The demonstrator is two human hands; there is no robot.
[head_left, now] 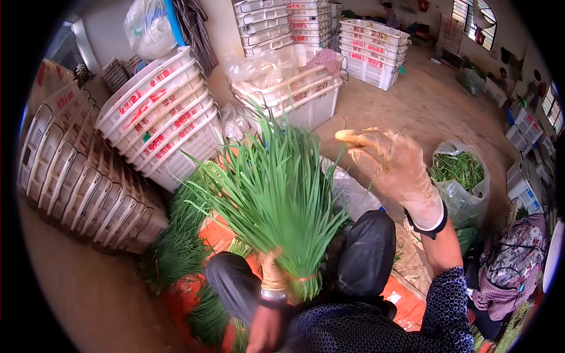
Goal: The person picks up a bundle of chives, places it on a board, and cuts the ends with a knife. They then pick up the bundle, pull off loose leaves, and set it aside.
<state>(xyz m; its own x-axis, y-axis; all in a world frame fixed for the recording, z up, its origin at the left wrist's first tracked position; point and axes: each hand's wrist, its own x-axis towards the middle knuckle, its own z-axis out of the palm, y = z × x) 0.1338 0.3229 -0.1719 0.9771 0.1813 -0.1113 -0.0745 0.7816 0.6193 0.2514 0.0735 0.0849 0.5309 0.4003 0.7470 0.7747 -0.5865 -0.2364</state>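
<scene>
A large bunch of long green chives (276, 194) stands upright over my lap, its leaves fanned out at the top. A thin tie circles its base near the pale cut ends. My left hand (272, 272), in a beige glove, is closed on the lower part of the bunch; the leaves hide some of its fingers. To the right of the leaves, my right hand (391, 162) is raised in a stained pale glove, apart from the bunch. Its forefinger points left with the thumb below it, and I see nothing clear between them. More chives (176, 253) lie at my left.
Stacked white crates (170, 117) and tilted crates (88, 176) rise on the left. A crate with plastic bags (294, 88) stands ahead. A clear bag of greens (459, 173) is at right, near a patterned backpack (509, 265). Orange sheeting (406, 303) lies beneath me. People are in the background.
</scene>
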